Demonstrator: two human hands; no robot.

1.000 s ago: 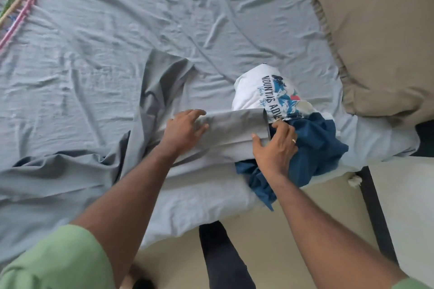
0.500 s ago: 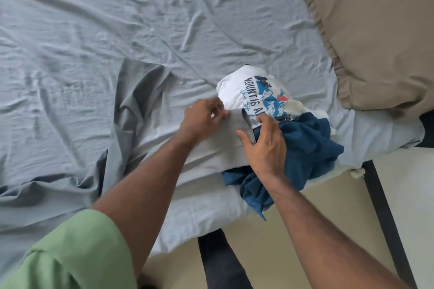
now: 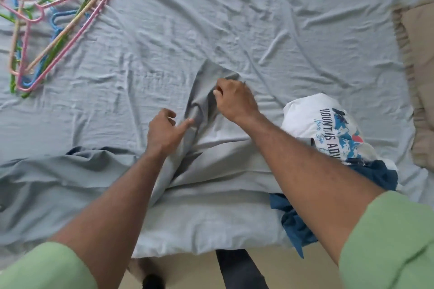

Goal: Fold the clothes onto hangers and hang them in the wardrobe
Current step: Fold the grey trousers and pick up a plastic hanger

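Grey garment (image 3: 211, 148) lies mid-bed, hard to tell from the sheet (image 3: 164, 30). Right hand (image 3: 234, 98) pinches its far fold, fingers curled; left hand (image 3: 164, 134) touches it, fingers loose, nothing gripped. Printed white shirt (image 3: 324, 124) overlies a blue garment (image 3: 296, 223), partly hidden by the right forearm. Hangers (image 3: 54, 28) lie far-left; pillow (image 3: 420, 77) cut off.

The right hand (image 3: 234, 101) hides its own fingertips in a fold of the grey garment (image 3: 211, 148), so how it grips cannot be told. To its right, the right forearm covers part of the blue garment (image 3: 298, 225) and the white printed shirt (image 3: 328, 124), cutting its lettering short. Far left of the left hand (image 3: 164, 134), the picture's edge crops the hangers (image 3: 58, 30); far right of the right hand, it crops the tan pillow (image 3: 422, 77).
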